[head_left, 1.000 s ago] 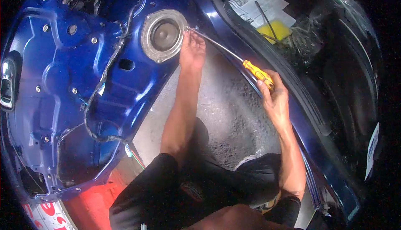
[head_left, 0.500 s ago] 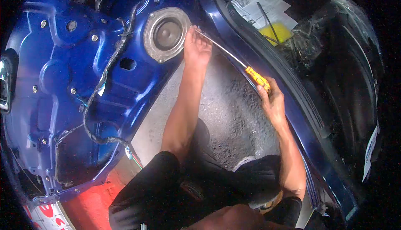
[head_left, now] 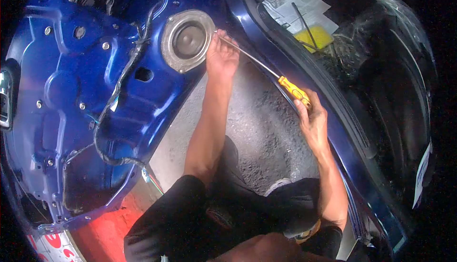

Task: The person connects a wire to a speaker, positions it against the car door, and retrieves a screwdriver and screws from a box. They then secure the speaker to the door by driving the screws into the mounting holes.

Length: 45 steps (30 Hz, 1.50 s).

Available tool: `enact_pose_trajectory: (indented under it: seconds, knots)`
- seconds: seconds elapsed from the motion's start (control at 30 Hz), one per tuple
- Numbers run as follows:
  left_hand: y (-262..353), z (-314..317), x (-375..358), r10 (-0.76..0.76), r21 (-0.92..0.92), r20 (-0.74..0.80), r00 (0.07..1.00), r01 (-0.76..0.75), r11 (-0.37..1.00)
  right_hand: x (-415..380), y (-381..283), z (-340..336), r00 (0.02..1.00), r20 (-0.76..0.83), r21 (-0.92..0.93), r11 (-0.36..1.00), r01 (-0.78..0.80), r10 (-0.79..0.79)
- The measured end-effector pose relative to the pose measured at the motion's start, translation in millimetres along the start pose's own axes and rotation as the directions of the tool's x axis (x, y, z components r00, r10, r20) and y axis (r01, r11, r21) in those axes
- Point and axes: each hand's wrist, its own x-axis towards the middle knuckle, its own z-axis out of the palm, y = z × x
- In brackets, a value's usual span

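Observation:
A round speaker (head_left: 190,65) with a metal rim and a dark cone is set in the blue inner door panel (head_left: 66,88). At the speaker's right edge is my left hand (head_left: 223,56), its fingers curled round the tip end of a screwdriver's shaft. Whether those fingers also hold a screw is too small to tell. The screwdriver (head_left: 294,91) has a yellow handle and a long metal shaft slanting up to the speaker's rim. My right hand (head_left: 314,121) grips that handle from its lower end.
A taped wiring harness (head_left: 124,75) runs loosely down the door. To the right lies the car's sill (head_left: 304,69), with papers (head_left: 297,5) and a yellow object (head_left: 321,38) inside the car. Rough grey ground (head_left: 262,128) shows below, and a red surface (head_left: 107,224) at lower left.
Both hands keep their hold, with the screwdriver tip still at the speaker's rim. My right hand and the handle have shifted very slightly right and down.

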Motion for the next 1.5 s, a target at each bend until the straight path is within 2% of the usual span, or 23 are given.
enact_pose_trajectory:
  seconds: [0.1, 0.2, 0.3, 0.5, 0.6, 0.7, 0.8, 0.9, 0.97, 1.03, 1.1, 1.2, 1.3, 1.5]
  knots:
    - [-3, 4, -3, 0.043, 0.103, 0.001, 0.999, -0.043, 0.994, -2, 7, 5, 1.000, -0.006, 0.029, 0.999, -0.017, 0.018]
    - [-5, 9, -4, 0.064, 0.150, -0.014, 0.998, -0.061, 0.987, -4, 5, 7, 0.991, 0.055, 0.051, 0.991, -0.125, 0.122]
    - [-6, 7, -3, 0.070, 0.156, -0.020, 0.997, -0.066, 0.986, -4, 6, 8, 0.993, 0.046, 0.067, 0.991, -0.113, 0.110]
    - [-5, 6, -1, 0.022, 0.067, -0.038, 0.999, -0.020, 0.998, -4, 2, 4, 0.961, 0.120, 0.122, 0.957, -0.263, 0.249]
    - [-5, 3, 2, 0.010, 0.017, -0.032, 0.999, -0.010, 1.000, -3, 4, 3, 0.909, 0.208, 0.219, 0.888, -0.404, 0.362]
    - [-3, 3, 0, -0.038, -0.051, 0.030, 0.999, 0.039, 0.998, -4, 6, 3, 0.920, 0.199, 0.228, 0.897, -0.379, 0.338]
    - [-4, 1, 0, -0.028, -0.054, 0.020, 0.999, 0.029, 0.998, -5, 19, 6, 0.960, 0.133, 0.251, 0.928, -0.275, 0.248]
    - [-6, 3, -3, -0.009, -0.011, -0.001, 1.000, 0.009, 1.000, -2, 3, -1, 0.923, 0.188, 0.235, 0.897, -0.373, 0.335]
    - [-5, 1, 0, -0.022, -0.019, 0.014, 1.000, 0.022, 1.000, -1, 14, 2, 0.958, 0.144, 0.211, 0.938, -0.276, 0.249]
    - [-5, 0, 1, -0.024, -0.026, 0.009, 1.000, 0.024, 0.999, 0, 12, 2, 0.959, 0.147, 0.199, 0.943, -0.267, 0.241]
    - [-6, 0, 1, -0.018, -0.032, -0.019, 1.000, 0.018, 0.999, 1, 0, -4, 0.929, 0.196, 0.199, 0.915, -0.352, 0.314]
    - [-6, -1, 3, -0.030, -0.050, -0.007, 1.000, 0.029, 0.998, 1, 17, 3, 0.966, 0.135, 0.196, 0.950, -0.243, 0.219]
    - [-7, -2, 2, -0.025, -0.062, -0.006, 1.000, 0.025, 0.998, 0, 14, 2, 0.916, 0.229, 0.238, 0.893, -0.381, 0.330]
    - [-5, -4, 7, -0.026, -0.059, -0.014, 1.000, 0.025, 0.998, 1, 10, 1, 0.872, 0.321, 0.370, 0.799, -0.474, 0.368]
